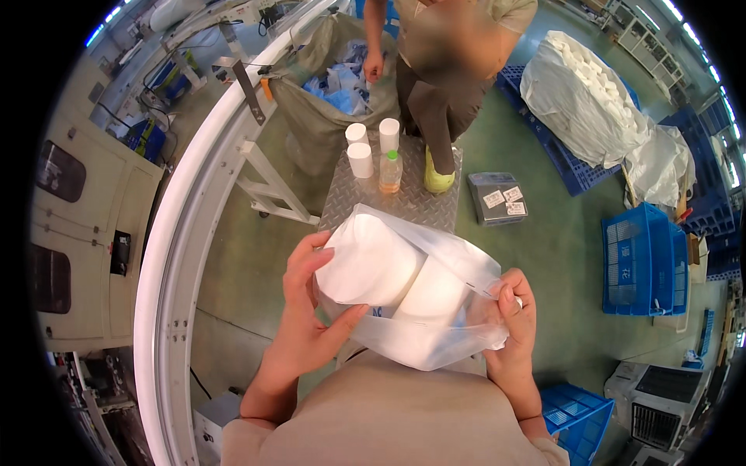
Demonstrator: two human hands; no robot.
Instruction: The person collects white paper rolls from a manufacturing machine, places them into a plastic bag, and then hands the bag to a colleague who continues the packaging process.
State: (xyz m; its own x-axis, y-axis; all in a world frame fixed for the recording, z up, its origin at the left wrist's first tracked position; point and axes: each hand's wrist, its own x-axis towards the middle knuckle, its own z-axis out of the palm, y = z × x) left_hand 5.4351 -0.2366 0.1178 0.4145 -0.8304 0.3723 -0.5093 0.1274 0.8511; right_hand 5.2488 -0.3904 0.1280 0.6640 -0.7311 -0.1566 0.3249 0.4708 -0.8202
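In front of my body I hold a clear plastic bag [443, 348] with thick white cylindrical rolls inside. One roll [371, 260] lies at the left of the bag, and another [432, 291] sits beside it to the right. My left hand [307, 311] wraps around the bag's left end, fingers above and thumb below. At the other end, my right hand [513, 322] pinches the gathered film between thumb and fingers. Blue print shows through the film near my left thumb. The undersides of the rolls are hidden.
Beyond the bag, a metal tread-plate platform [346, 198] carries three white rolls [360, 160] and a green-capped bottle [390, 175]. A person [439, 116] stands behind it, beside a large sack [299, 124]. A grey box-like device [497, 203], blue crates [629, 264] and a white rail [175, 233] flank me.
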